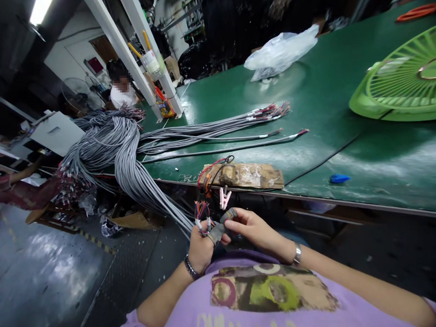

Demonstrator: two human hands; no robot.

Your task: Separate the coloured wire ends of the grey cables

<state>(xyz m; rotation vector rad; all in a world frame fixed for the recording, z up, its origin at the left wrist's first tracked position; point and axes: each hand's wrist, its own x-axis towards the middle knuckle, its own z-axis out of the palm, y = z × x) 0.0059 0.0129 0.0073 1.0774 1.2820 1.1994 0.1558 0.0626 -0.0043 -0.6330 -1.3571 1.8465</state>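
Head view, grey cables (168, 203) clasped in left grip (202, 246), wire ends (201, 210) above, right grip (250, 228) adjacent, hold unclear

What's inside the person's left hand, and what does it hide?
The left hand holds grey cables; white bands and coloured wire ends stick out above it. The hand itself covers the lengths inside, so the number held cannot be told.

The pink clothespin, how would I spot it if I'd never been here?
Find the long green table, then the brown cardboard strip along its near edge. Look just below the strip's left half, above the person's hands. The pink clothespin is there: its pale pink, forked shape stands out from the flat brown cardboard and the thin, many-coloured wire ends.
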